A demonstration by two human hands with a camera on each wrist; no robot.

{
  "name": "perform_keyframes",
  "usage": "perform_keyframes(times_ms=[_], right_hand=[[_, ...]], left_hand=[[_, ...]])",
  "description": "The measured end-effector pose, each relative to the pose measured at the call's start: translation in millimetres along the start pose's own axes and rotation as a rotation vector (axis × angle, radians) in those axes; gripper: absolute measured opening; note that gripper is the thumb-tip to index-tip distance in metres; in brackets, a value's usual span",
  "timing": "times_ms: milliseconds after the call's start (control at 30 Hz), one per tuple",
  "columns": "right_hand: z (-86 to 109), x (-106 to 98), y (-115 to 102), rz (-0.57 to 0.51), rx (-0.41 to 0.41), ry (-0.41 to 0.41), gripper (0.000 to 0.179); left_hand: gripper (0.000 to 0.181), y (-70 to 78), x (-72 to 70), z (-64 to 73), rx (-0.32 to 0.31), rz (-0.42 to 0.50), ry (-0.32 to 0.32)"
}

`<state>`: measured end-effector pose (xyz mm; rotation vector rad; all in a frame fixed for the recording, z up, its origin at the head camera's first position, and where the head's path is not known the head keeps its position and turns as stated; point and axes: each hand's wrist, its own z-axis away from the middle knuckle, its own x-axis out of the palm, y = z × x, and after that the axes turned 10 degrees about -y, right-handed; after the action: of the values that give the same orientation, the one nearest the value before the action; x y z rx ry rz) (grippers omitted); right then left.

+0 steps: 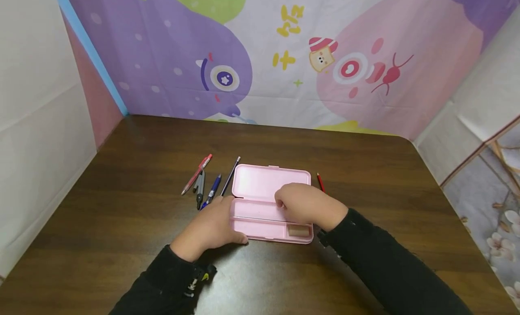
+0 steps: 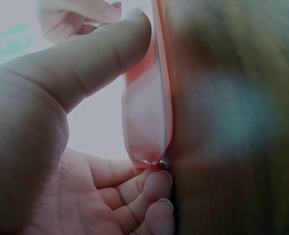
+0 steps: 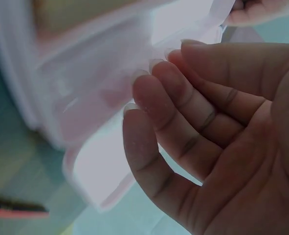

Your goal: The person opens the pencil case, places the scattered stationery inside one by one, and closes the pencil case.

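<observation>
A pink pencil case (image 1: 260, 229) lies on the table with its lid (image 1: 253, 182) laid back. My left hand (image 1: 211, 224) grips the case's left end, its thumb at the front side and fingertips against the end in the left wrist view. Over the back compartment is my right hand (image 1: 308, 202), its fingers loosely bent. In the right wrist view those fingers (image 3: 149, 98) are near the compartment wall with nothing between them and the thumb. A small tan block (image 1: 298, 230) sits in the front right section of the case.
Left of the case on the brown table (image 1: 122, 224) lie a red pen (image 1: 197, 174), a grey compass-like tool (image 1: 200, 193), a blue pen (image 1: 213, 189) and a dark pencil (image 1: 230, 176). A red pencil (image 1: 320, 182) lies to the right, partly behind my right hand.
</observation>
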<state>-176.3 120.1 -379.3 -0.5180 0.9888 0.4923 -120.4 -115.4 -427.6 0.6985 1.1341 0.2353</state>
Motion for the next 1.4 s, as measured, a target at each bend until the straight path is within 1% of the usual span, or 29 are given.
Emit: perform_keyframes(times_ms=[67, 133, 267, 367, 467, 600, 700, 900, 1033, 1133, 1300, 1400], right_hand=[[7.2, -3, 7, 0.006, -0.006, 0.029, 0.006], [15.2, -4, 16, 0.011, 0.009, 0.056, 0.011], [33.6, -3, 34, -0.002, 0.086, 0.101, 0.023], [45.8, 1, 44, -0.043, 0.161, 0.118, 0.026], [53.6, 5, 50, -0.11, 0.242, 0.12, 0.026], [56.4, 12, 54, -0.219, 0.352, 0.102, 0.023], [56.6, 15, 58, -0.294, 0.396, 0.101, 0.02], [57.4, 20, 70, -0.397, 0.429, 0.148, 0.02], [56.7, 23, 82, -0.432, 0.433, 0.188, 0.022], [56.8, 25, 88, -0.455, 0.431, 0.191, 0.022], [54.9, 25, 93, -0.489, 0.429, 0.182, 0.021], [51.0, 22, 94, -0.476, 0.423, 0.194, 0.021]], left_hand=[[0.081, 0.8, -1.3, -0.7, 0.006, -0.004, 0.001], [0.082, 1.5, -2.1, -1.2, 0.0, -0.003, 0.001], [0.084, 2.5, -3.9, -1.5, -0.004, -0.008, 0.002], [0.086, 2.1, -4.8, 0.7, -0.011, -0.013, 0.003], [0.089, 0.7, -4.3, 4.3, -0.025, -0.012, -0.002], [0.091, -1.2, -1.3, 7.4, -0.025, 0.002, -0.004], [0.09, -2.1, 1.3, 8.1, -0.015, 0.011, -0.003], [0.087, -1.1, 4.9, 6.8, 0.002, 0.02, -0.005], [0.085, 0.4, 6.3, 6.0, 0.018, 0.017, -0.005], [0.083, 1.2, 6.8, 5.5, 0.029, 0.017, 0.002], [0.086, -0.8, 6.1, 3.8, 0.013, 0.004, 0.02], [0.089, -2.6, 4.4, 2.3, 0.002, -0.002, 0.034]])
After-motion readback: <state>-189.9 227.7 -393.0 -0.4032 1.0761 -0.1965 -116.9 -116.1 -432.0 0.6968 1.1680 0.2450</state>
